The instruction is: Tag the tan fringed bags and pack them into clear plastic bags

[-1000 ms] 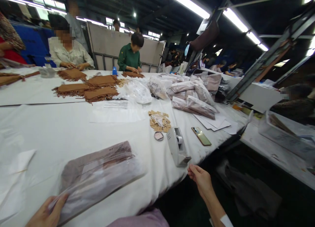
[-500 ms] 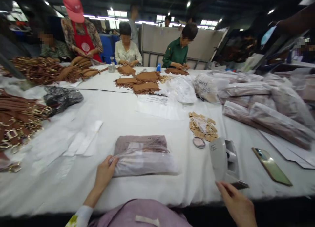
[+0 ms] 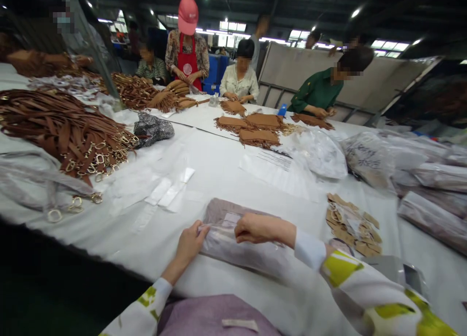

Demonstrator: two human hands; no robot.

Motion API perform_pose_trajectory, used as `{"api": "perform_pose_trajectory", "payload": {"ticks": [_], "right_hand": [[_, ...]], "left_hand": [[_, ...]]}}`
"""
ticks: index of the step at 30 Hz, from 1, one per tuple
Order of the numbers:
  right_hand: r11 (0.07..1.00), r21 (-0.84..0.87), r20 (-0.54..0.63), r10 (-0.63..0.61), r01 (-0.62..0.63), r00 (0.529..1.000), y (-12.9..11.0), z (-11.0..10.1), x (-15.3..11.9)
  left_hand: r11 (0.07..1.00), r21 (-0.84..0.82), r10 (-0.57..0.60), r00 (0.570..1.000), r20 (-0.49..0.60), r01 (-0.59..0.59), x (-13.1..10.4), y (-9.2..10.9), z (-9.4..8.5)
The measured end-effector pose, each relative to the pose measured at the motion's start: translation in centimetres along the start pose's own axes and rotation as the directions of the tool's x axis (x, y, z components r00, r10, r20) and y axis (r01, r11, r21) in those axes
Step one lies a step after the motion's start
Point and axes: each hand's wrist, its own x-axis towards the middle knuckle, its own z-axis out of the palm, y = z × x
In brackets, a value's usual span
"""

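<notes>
A clear plastic bag with a mauve fabric piece inside lies flat on the white table right in front of me. My left hand pinches the bag's near left edge. My right hand rests on top of the bag, fingers curled and pressing at its middle, close to a white label. Both sleeves are white with yellow-green patches.
A heap of brown straps with gold buckles fills the left. White strips lie ahead. Brown card tags and a tape dispenser sit to the right, packed bags beyond. Several people work at the far side over fringed brown pieces.
The view has swung left. My right hand has come from the table edge by the tape dispenser onto the bag; my left hand has stayed on the bag's left edge.
</notes>
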Motion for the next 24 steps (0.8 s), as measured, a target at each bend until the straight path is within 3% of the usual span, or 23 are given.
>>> {"api": "perform_pose_trajectory", "payload": {"ticks": [3, 8, 13, 17, 19, 21, 24], "right_hand": [[0.996, -0.090, 0.089, 0.017, -0.009, 0.996, 1.1, -0.1, 3.9], [0.981, -0.190, 0.109, 0.069, -0.048, 0.992, 1.4, 0.9, 8.0], [0.970, -0.205, 0.050, 0.144, -0.131, 0.988, 2.1, 1.6, 8.4], [0.955, -0.140, -0.075, 0.254, -0.263, 0.964, 4.3, 1.4, 7.4], [0.922, -0.075, -0.182, 0.361, -0.379, 0.915, 5.9, 1.2, 6.6], [0.871, 0.005, -0.281, 0.473, -0.492, 0.835, 7.2, 1.4, 5.6], [0.804, 0.101, -0.410, 0.570, -0.586, 0.712, 6.9, 3.1, 3.7]], "left_hand": [[1.000, 0.017, -0.014, 1.000, 0.015, 0.014, 0.1, -0.1, 0.0], [0.998, 0.047, -0.035, 0.999, 0.038, 0.034, 0.1, -0.2, 0.0], [0.998, 0.060, -0.038, 0.996, 0.075, 0.033, 0.0, 0.1, 0.0], [0.995, 0.094, -0.047, 0.991, 0.123, 0.035, 0.4, 0.2, -0.1], [0.993, 0.110, -0.056, 0.988, 0.142, 0.040, 0.6, 0.0, -0.3], [0.991, 0.118, -0.076, 0.989, 0.127, 0.061, 0.8, 0.0, -0.8], [0.985, 0.170, 0.002, 1.000, -0.028, 0.003, 0.7, 1.0, -1.4]]}}
